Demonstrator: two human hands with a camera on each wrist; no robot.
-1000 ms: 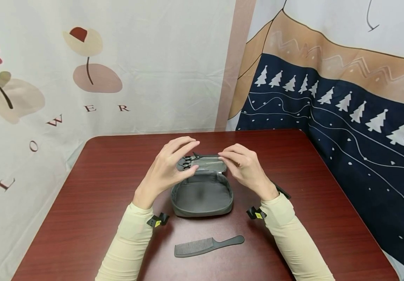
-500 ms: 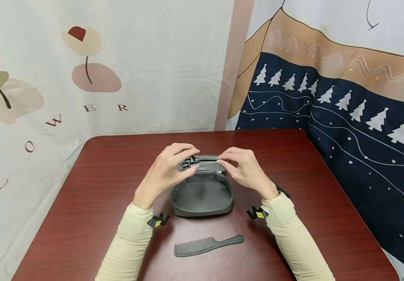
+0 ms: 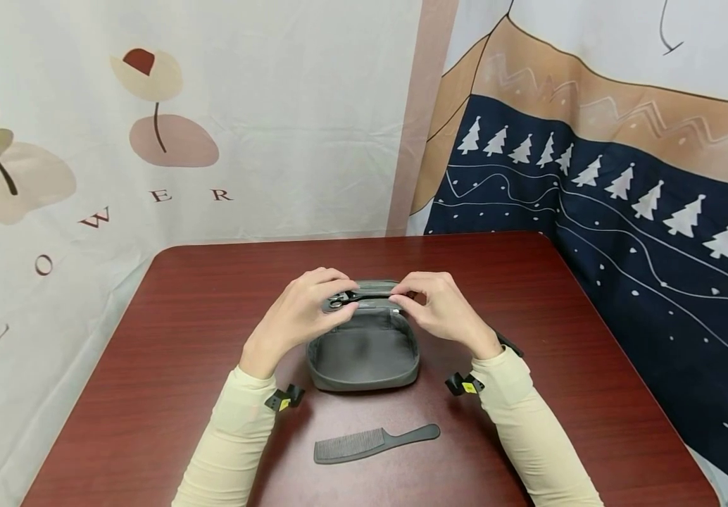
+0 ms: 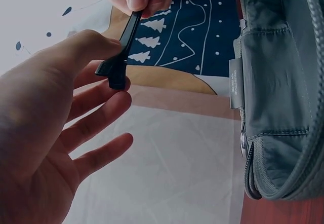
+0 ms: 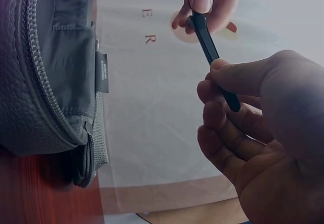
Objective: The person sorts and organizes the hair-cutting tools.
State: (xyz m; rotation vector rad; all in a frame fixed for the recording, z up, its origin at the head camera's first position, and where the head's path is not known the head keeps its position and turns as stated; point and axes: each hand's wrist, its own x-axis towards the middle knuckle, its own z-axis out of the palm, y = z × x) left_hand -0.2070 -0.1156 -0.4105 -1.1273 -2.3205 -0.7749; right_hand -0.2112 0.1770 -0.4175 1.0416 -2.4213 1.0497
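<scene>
Right wrist: black clip [image 5: 206, 40] in right hand [image 5: 283, 102].

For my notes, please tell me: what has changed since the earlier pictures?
The black hair clip moved lower in the head view. The left hand came down too, closing around the clip's end. The right hand , also lower, still pinches the clip. The comb and open zippered case stayed.

The left hand [image 3: 299, 307] partly hides what look like scissors [image 3: 335, 303].
</scene>
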